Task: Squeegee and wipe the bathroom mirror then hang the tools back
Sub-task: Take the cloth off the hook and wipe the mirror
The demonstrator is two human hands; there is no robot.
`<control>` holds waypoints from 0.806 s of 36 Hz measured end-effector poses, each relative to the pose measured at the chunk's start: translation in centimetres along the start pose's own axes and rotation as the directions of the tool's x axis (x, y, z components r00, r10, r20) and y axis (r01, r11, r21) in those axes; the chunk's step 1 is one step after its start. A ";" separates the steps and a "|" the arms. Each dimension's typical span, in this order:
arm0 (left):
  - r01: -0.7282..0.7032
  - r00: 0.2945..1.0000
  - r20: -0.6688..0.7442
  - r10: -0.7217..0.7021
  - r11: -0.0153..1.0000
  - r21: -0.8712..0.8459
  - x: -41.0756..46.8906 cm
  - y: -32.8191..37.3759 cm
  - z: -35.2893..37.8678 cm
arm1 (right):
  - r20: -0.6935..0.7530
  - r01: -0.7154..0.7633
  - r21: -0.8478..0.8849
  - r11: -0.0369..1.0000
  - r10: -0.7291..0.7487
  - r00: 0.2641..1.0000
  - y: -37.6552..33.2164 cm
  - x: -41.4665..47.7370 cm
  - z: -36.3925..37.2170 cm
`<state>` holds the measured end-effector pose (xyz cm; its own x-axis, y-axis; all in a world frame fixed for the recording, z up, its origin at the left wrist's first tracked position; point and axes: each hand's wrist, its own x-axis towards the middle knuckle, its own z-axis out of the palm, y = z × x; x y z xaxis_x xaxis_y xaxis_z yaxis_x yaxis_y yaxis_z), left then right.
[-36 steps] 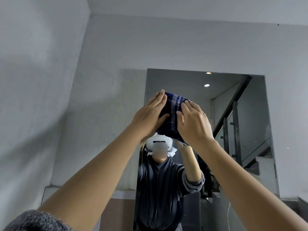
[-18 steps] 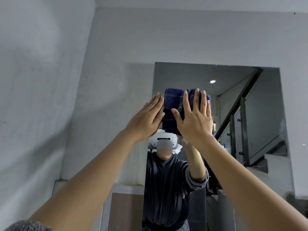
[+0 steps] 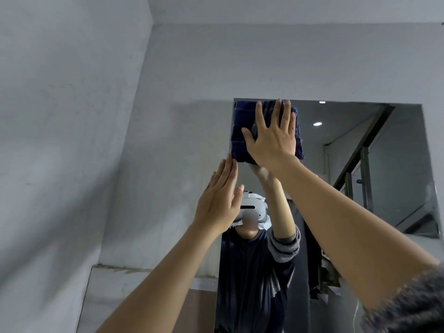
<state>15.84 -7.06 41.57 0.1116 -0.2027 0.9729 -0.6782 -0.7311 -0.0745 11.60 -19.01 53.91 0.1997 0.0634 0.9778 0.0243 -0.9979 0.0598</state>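
A frameless mirror hangs on the grey wall. A folded dark blue checked cloth lies flat against its top left corner. My right hand is spread flat over the cloth and presses it onto the glass. My left hand is lower and to the left, fingers straight, palm toward the mirror's left edge and holding nothing. No squeegee is in view.
The grey wall meets at a corner to the left of the mirror. The glass reflects a person in a dark top, a stair railing and a ceiling light. A pale ledge runs low at the left.
My right hand has slid the cloth up and left into the mirror's top corner. My left hand has come off the cloth and dropped lower.
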 end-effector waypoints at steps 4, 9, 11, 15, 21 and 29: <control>0.022 1.000 -0.010 -0.022 1.000 0.019 -0.1 0.5 -0.3 | -0.033 0.051 -0.007 0.999 -0.051 0.998 -0.4 0.2 0.3; 0.043 0.999 -0.014 -0.042 0.997 0.065 -0.1 0.9 0.0 | -0.049 0.106 -0.029 0.994 -0.107 0.993 1.1 -0.3 0.1; 0.058 0.998 -0.025 -0.056 0.995 0.076 -0.1 1.1 0.3 | -0.047 0.114 -0.035 0.993 -0.116 0.992 2.0 -0.6 -0.1; 0.085 0.995 -0.067 -0.079 0.992 0.091 0.3 1.4 1.4 | -0.053 0.104 -0.047 0.994 -0.106 0.993 4.6 -1.0 -0.5; 0.085 0.993 -0.092 -0.077 0.993 0.087 1.5 2.5 2.8 | -0.046 0.038 -0.064 0.997 -0.041 0.998 9.6 -1.4 -1.6; 0.117 0.986 -0.122 -0.114 0.993 0.013 2.2 2.7 4.0 | -0.070 -0.147 -0.073 0.986 0.142 0.987 17.5 -2.1 -3.3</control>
<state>17.22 -12.08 42.66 0.0987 -0.0365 0.9944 -0.6512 -0.7580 0.0368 8.35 -36.61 53.53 0.1318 -0.0800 0.9880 -0.0766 -0.9946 -0.0703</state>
